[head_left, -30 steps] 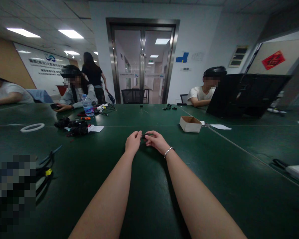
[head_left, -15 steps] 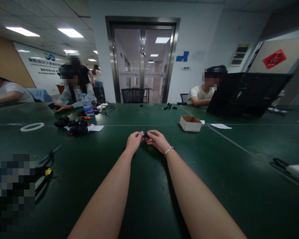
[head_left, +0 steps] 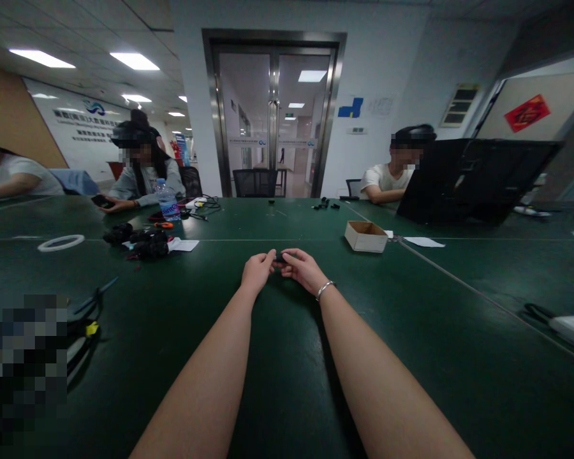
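Just above the green table [head_left: 287,357], my two hands meet in front of me. Between their fingertips is a small black piece [head_left: 280,258], too small for me to tell its kind. My left hand [head_left: 258,271] pinches its left end with thumb and fingers. From the other side my right hand [head_left: 303,269], with a silver bangle [head_left: 324,290] at the wrist, grips the right end. The fingers cover much of the piece.
A small open box [head_left: 365,239] stands ahead to the right, near a large black monitor [head_left: 473,182]. Tangled black gear [head_left: 146,242], a white ring [head_left: 61,243] and a water bottle [head_left: 167,203] are at left. Co-workers sit across the table.
My hands stay almost in place, both on the black piece. A pale spot by my left fingertips shows less now. In the background, standing people have shifted.
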